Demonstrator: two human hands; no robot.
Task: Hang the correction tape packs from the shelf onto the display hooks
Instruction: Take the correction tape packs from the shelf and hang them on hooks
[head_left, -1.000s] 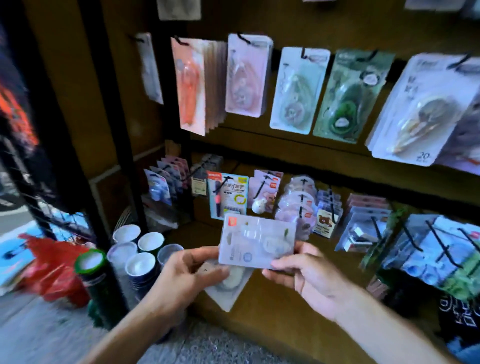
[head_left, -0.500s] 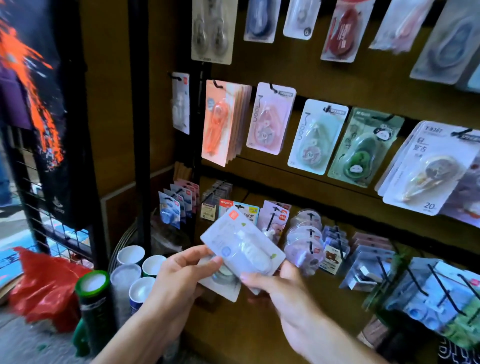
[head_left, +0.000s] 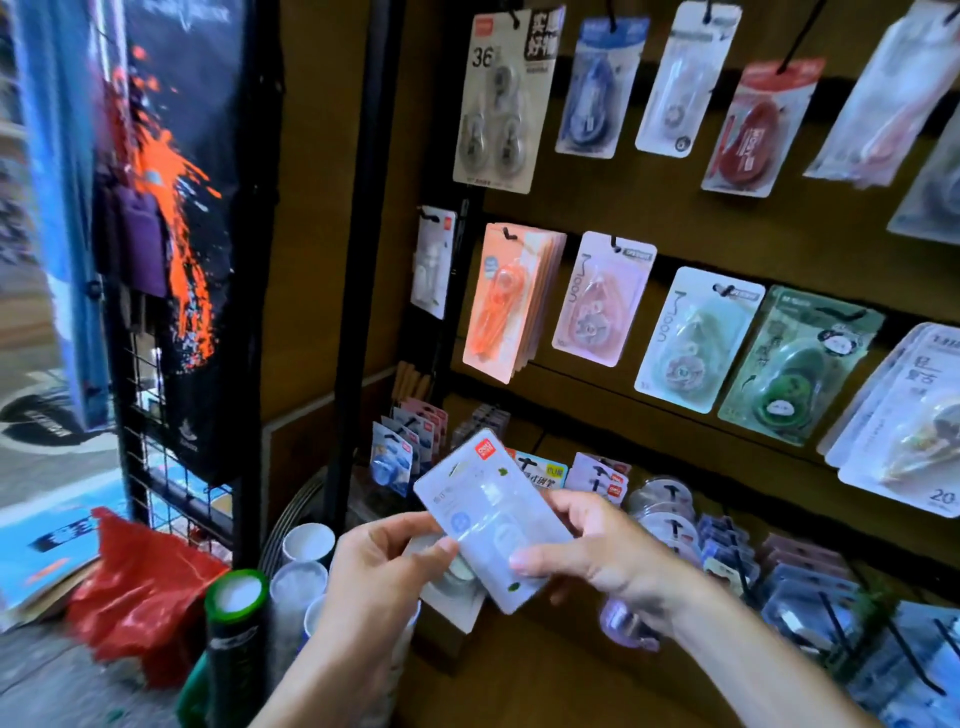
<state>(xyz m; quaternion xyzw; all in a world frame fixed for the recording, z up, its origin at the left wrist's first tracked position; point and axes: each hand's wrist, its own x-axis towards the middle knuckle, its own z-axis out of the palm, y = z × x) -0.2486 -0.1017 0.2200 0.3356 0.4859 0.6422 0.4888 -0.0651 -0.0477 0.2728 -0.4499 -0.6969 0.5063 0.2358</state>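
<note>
At the far left a dark banner (head_left: 182, 218) splashed with orange hangs on a black wire rack (head_left: 156, 415). Below it a red bag (head_left: 140, 587) lies on the floor. Just right of the bag stands a green-rimmed tube (head_left: 236, 603), with white paper cups (head_left: 306, 545) clustered beside it.

Your left hand (head_left: 384, 571) sits low in the middle, thumb and fingers pinching the left edge of a pale pack (head_left: 488, 519). A second pack (head_left: 452, 587) lies behind the first, under the same hand; how it is gripped is hidden. The front pack is tilted, its red-logo corner up and to the left, its clear blister facing you. It is held in front of the lowest row of the display, not on any hook.

Your right hand (head_left: 608, 551) grips the pack's right side, fingers curled over the front and the thumb behind it.

On the wooden display board (head_left: 675, 218), black hooks carry other packs. In the middle row, from the left: a small white pack (head_left: 434, 260), a thick orange stack (head_left: 509, 301), a pink pack (head_left: 602, 296), a mint pack (head_left: 696, 338), a green pack (head_left: 795, 364), and a white stack (head_left: 904, 415) at the right edge. Above them hang a grey three-pack (head_left: 504, 98), a blue pack (head_left: 597, 88) and a red pack (head_left: 753, 130).
</note>
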